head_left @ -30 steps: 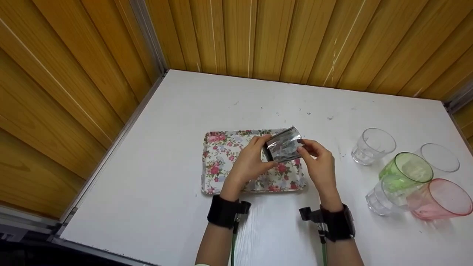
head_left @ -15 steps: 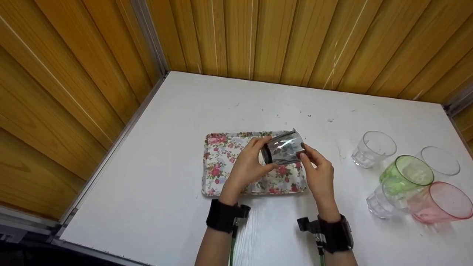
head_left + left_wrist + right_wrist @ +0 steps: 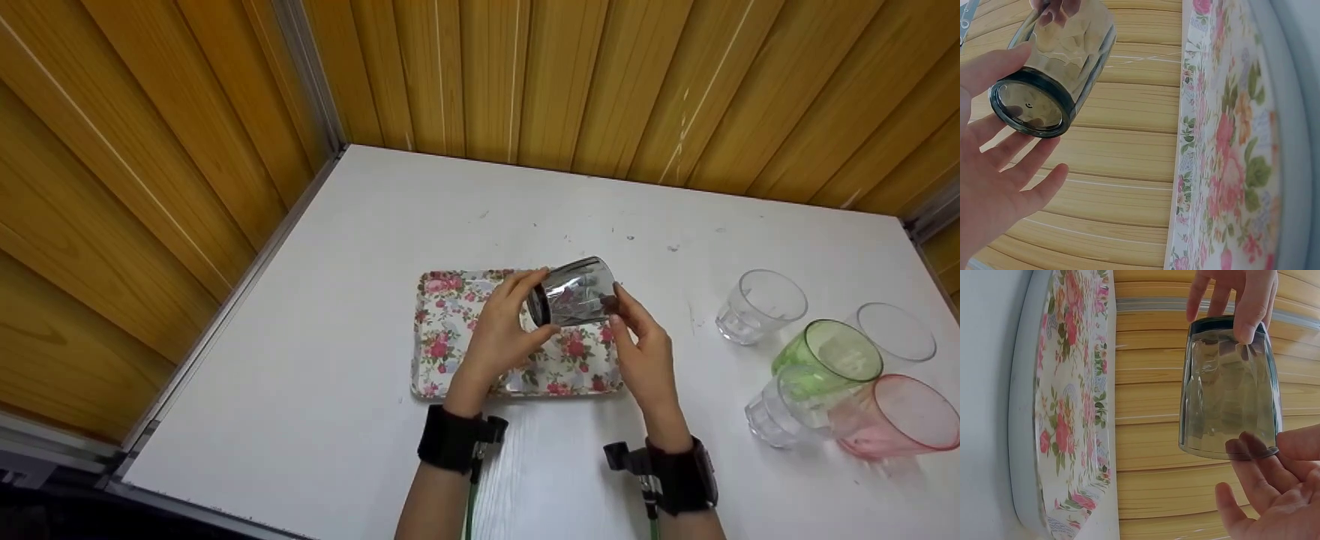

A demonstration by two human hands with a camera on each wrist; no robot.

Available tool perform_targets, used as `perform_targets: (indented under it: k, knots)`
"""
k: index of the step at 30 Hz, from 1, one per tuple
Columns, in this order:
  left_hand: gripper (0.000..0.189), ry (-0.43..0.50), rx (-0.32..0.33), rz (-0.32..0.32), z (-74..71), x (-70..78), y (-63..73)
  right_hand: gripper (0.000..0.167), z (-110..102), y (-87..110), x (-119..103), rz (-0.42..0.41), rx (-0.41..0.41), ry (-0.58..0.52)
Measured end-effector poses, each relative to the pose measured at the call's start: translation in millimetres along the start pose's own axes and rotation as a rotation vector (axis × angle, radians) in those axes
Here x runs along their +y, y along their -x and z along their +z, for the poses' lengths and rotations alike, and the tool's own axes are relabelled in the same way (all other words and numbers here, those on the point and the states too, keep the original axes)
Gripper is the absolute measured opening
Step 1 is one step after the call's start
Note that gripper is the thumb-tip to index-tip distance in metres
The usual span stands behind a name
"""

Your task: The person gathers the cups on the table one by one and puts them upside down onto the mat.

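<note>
A smoky grey drinking glass (image 3: 577, 291) lies on its side in the air above a floral tray (image 3: 442, 352). Around its thick base curl the thumb and fingers of my left hand (image 3: 504, 322). My right hand (image 3: 646, 346) pinches the rim, with fingertips inside the mouth and the thumb outside. In the left wrist view the round base of the glass (image 3: 1030, 107) faces the camera. The right wrist view shows the faceted wall of the glass (image 3: 1230, 394) between both hands, well apart from the tray (image 3: 1067, 416).
To the right on the white table (image 3: 300, 360) stand a clear glass (image 3: 757, 307), a green glass (image 3: 821, 352), a pink glass (image 3: 892, 420), another clear glass (image 3: 776, 412) and a clear one behind (image 3: 896, 334). Wood-patterned panels (image 3: 562, 82) wall the back and left.
The grey glass has turned a little in my hands and its mouth end has tipped, showing more of its round wall. Both hands have stayed above the tray.
</note>
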State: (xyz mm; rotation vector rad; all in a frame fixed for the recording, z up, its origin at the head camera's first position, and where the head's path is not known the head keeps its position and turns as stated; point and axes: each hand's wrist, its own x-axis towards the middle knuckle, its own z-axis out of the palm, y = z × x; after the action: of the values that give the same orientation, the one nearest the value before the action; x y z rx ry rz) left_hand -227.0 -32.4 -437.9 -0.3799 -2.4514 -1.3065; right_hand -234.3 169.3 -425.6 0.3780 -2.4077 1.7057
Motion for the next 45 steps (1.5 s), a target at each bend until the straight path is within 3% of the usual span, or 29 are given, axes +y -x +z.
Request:
perform_targets:
  k: [10, 16, 19, 29, 35, 45]
  knots:
    - [0.07, 0.096, -0.035, 0.014, 3.1, -2.2, 3.8, 0.05, 1.2, 7.5, 10.8, -0.019, -0.058, -0.061]
    - [0.069, 0.156, -0.018, 0.023, 3.0, -2.7, 4.2, 0.063, -0.6, 13.0, 20.1, -0.008, -0.173, -0.36]
    - [0.069, 0.179, -0.003, 0.016, 2.1, -1.6, 4.4, 0.06, 0.2, 13.9, 23.7, -0.045, -0.197, -0.435]
    - [0.077, 0.234, 0.105, 0.016, 4.6, -3.3, 3.7, 0.058, 4.8, 13.5, 26.4, -0.137, -0.149, -0.304]
    - [0.075, 0.319, 0.178, 0.008, 6.9, -4.2, 3.6, 0.061, 4.1, 11.0, 25.2, -0.155, -0.173, -0.313]
    - [0.073, 0.367, 0.122, 0.024, 7.2, -6.9, 4.4, 0.061, 0.0, 5.4, 23.0, -0.124, -0.177, -0.375]
